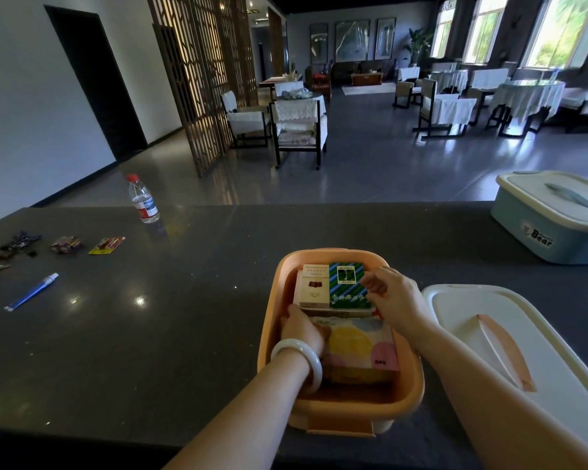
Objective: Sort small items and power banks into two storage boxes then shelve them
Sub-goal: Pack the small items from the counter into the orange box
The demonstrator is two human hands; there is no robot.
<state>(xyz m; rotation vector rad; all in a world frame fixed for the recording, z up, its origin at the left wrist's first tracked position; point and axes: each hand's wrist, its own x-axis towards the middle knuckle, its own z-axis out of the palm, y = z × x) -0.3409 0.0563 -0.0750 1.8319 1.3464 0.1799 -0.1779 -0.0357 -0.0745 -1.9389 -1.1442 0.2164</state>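
An open orange plastic storage box (341,407) sits on a dark speckled stone counter (190,320), close to its near edge and right of centre. Both hands are inside it. At the far end of the box lie two flat packets side by side: a cream and red packet (313,286) on the left, touching a green and blue striped packet (347,285) on the right. Nearer the person lies a pastel-patterned soft pack (360,351) with yellow and pink circles.

The left hand (301,329), with a white bangle (299,359) on its wrist, reaches down at the left side of the box, fingers curled at the edge of the pastel pack; the exact grip is hidden. The right hand (392,296) rests its curled fingers on the right edge of the green packet, seeming to pinch it.

Just right of the box, a white lid with an orange strap handle (503,347) lies flat. At the counter's far right corner stands a closed blue storage box with a white lid (554,218).

Along the left edge lie a blue and white tube (31,291), a yellow card of small items (106,245), and dark wrapped pieces (17,240). A clear water bottle with a red cap (143,198) stands at the far edge.
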